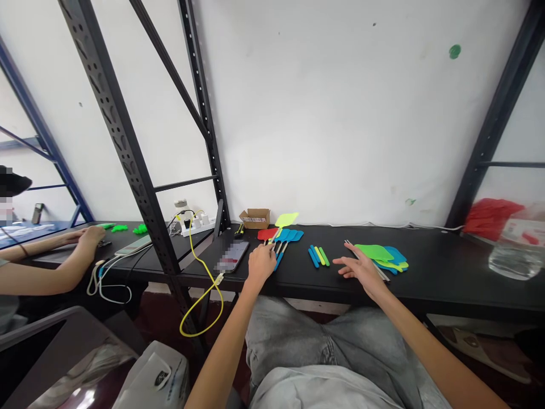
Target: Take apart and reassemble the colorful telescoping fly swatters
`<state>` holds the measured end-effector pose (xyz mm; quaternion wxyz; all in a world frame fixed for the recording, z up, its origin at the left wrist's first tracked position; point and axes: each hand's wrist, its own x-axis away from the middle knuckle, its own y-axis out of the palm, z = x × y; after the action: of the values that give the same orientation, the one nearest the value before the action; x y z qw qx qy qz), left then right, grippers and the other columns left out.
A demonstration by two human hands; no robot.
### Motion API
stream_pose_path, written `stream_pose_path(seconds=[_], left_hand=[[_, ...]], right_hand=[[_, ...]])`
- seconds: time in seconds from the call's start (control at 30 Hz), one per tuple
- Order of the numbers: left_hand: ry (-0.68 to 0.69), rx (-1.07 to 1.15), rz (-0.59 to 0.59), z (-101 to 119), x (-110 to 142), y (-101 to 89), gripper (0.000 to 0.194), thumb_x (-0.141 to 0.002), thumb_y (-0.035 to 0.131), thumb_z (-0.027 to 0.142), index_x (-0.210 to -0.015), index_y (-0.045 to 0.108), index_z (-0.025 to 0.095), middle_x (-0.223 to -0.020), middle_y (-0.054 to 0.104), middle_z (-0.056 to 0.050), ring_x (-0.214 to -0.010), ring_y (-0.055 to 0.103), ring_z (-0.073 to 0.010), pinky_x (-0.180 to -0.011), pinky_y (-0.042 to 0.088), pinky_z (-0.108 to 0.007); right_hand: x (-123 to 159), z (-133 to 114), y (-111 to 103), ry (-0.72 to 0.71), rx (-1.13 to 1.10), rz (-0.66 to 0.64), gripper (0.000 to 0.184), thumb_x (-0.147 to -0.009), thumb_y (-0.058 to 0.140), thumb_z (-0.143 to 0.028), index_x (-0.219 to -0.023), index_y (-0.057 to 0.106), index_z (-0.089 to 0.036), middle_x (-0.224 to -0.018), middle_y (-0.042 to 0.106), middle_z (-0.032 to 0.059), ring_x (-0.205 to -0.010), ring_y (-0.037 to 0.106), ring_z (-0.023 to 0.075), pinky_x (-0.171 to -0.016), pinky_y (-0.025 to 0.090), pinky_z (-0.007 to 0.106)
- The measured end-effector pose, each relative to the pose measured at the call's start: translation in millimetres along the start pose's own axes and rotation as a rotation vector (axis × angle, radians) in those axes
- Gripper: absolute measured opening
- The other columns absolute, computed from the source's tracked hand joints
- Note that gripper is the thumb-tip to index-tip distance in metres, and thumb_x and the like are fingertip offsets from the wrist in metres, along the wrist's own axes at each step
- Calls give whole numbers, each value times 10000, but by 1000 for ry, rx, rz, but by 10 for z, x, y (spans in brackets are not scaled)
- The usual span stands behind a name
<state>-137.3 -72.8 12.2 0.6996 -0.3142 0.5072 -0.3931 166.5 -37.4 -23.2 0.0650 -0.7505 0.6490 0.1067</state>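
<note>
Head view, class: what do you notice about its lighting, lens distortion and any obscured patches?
Head view: light on the white wall looks soft and mostly even; the black perforated metal posts lean outward, likely wide-angle distortion; pixel blocks cover part of the flat phone; small bright glints sit lower left.

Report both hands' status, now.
Left hand: closed on the yellow-green spatula.
Right hand: open, fingers spread, by pale sticks.

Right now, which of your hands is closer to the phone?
My left hand. It's just to the right of the phone. My right hand is farther away, past the colored sticks.
</note>
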Motion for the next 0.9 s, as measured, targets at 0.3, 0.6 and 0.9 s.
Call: stream_pose_path(seconds=[0.3,0.6,0.9], left_hand=[[-113,-184,-25,-59,24,-6,341,-919,422,251,-1111,695,178,-1095,645,-155,-1104,547,-320,-879,432,-396],[-128,-137,11,-168,-15,53,389,-936,375,202,-1187,669,163,-1160,611,-149,-1058,572,-282,-840,446,-343],[-128,-196,-67,-147,3,44,359,-927,418,320,-1111,661,130,-1121,616,-169,-1043,604,-302,-851,461,-374]], right_hand=[[31,-79,17,24,-1,-1,785,-799,702,-439,-1456,376,-161,-999,748,117,-654,674,161,-583,548,255],[39,-86,19,19,6,3,749,-798,693,-426,-1435,406,-156,-988,749,116,-651,676,164,-576,545,256],[57,-134,36,31,15,3,706,-798,686,-424,-1408,445,-165,-980,751,113,-651,679,168,-575,550,263]])
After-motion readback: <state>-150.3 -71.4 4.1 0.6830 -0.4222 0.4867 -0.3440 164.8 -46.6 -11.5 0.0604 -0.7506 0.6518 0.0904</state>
